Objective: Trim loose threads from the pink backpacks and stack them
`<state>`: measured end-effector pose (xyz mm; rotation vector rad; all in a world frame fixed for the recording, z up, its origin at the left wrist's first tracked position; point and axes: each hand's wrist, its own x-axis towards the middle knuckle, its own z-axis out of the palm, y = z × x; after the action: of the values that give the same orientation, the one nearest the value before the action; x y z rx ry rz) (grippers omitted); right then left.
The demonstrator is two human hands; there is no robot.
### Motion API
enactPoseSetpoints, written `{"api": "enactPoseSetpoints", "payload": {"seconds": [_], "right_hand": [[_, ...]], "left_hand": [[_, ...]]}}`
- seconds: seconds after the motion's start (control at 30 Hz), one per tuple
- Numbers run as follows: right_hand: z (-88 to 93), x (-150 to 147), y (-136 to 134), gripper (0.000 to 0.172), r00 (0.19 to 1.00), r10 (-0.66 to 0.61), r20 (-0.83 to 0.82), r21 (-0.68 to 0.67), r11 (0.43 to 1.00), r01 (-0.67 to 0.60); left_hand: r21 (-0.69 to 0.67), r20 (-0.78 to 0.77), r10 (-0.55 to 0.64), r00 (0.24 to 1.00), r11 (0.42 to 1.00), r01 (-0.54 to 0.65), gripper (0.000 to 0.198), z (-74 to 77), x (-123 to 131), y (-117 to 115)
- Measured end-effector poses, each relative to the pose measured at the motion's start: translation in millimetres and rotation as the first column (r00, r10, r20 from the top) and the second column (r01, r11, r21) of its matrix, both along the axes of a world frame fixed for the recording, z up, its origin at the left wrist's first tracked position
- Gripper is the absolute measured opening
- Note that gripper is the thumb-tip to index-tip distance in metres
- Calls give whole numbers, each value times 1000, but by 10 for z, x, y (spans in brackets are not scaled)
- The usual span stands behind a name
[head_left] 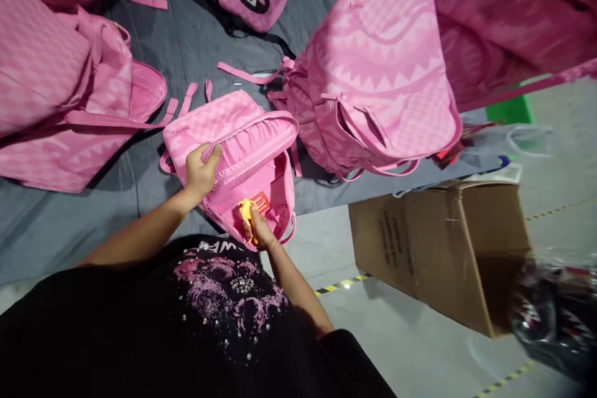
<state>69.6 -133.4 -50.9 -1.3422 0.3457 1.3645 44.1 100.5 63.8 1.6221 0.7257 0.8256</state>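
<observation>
Ctr frame: L hand (201,171) pinches small pink backpack (198,130) by flap (252,137); R hand (262,230) grips yellow tool (247,211).
Bag likely light, soft, floppy; best hold = flap edge.

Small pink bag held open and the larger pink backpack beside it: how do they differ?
The small bag is visibly smaller than the large backpack. The left hand holds the small bag open, while neither hand touches the large backpack. A toothed print spans the large backpack's front; none is plain on the small bag. Both are pink and lie, at least partly, on grey cloth.
</observation>
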Motion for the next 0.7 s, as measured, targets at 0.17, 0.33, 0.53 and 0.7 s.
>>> {"api": "enactPoseSetpoints", "payload": {"seconds": [0.17, 0.33, 0.53, 0.7], "right_hand": [[14, -37, 84, 63, 985, -161, -68, 149, 974, 169], [-16, 20, 55, 64, 951, -256, -174, 166, 944, 284], [72, 18, 74, 63, 954, -271, -129, 96, 954, 285], [140, 7, 98, 64, 977, -183, -112, 103, 975, 195]], "left_hand": [[128, -3, 10, 1000, 992, -9, 62, 26, 99, 78], [203, -6, 1, 1000, 979, 0, 62, 96, 166, 111], [245, -11, -38, 999, 969, 40, 63, 126, 236, 137], [350, 2, -156, 988, 925, 146, 62, 263, 315, 35]]}}
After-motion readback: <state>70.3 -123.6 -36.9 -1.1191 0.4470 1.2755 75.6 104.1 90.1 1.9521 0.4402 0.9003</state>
